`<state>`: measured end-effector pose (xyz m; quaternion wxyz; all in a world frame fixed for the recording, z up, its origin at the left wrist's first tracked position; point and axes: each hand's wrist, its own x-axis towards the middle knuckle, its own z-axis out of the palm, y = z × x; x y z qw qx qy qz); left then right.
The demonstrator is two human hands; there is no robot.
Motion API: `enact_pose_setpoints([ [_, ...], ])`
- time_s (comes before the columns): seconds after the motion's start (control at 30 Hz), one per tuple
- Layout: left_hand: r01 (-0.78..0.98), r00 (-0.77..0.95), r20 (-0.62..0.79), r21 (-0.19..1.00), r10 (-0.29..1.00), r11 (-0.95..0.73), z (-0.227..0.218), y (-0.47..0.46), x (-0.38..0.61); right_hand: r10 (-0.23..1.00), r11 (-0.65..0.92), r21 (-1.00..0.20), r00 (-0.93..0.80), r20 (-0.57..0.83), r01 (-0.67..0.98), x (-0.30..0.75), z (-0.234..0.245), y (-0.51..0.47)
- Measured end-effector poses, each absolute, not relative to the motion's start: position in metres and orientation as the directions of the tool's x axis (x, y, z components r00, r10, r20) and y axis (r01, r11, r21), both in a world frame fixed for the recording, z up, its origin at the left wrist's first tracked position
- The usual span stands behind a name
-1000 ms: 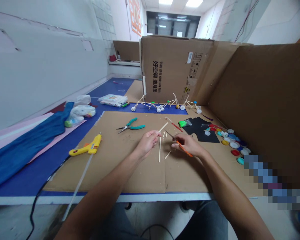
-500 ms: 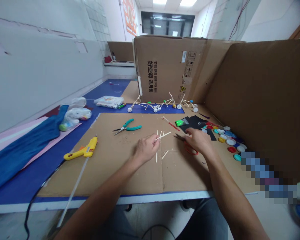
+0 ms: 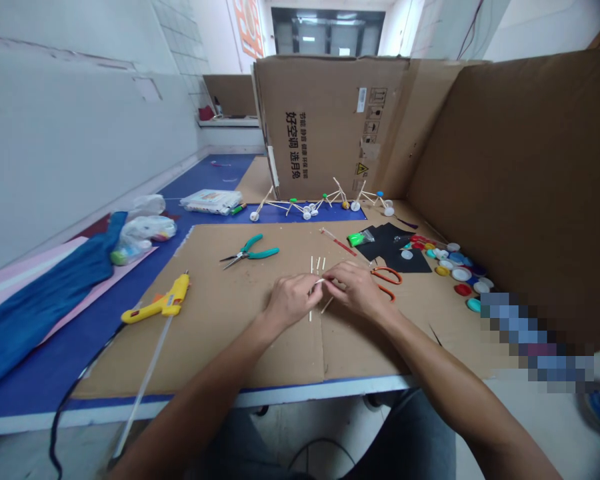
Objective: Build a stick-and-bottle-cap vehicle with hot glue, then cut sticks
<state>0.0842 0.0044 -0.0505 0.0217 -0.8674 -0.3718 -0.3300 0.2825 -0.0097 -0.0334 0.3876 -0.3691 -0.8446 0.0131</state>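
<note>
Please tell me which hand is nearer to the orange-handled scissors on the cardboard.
Right. The right hand sits just left of the scissors; the left hand is farther left, beyond the right hand.

A big brown cardboard box point(image 3: 330, 113) has black Chinese words printed down its side: 好空调 选月兔, which say to pick a good air conditioner. A smaller line of black words point(image 3: 303, 145) sits beside them, but it is hard to read. To the right are a white barcode sticker point(image 3: 361, 100), small black box-care pictures point(image 3: 371, 130), and a yellow warning triangle point(image 3: 362, 169). An orange wall poster point(image 3: 246, 30) has marks that look too cut off to read.
</note>
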Motion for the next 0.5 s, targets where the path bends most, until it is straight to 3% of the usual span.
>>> enact_pose_setpoints([
  [0.5, 0.692, 0.505, 0.619, 0.127, 0.602, -0.711, -0.0556, 0.0042, 0.0873, 0.670, 0.673, -0.336, -0.350, 0.655, 0.659, 0.2771, -0.0391, -0.0124],
])
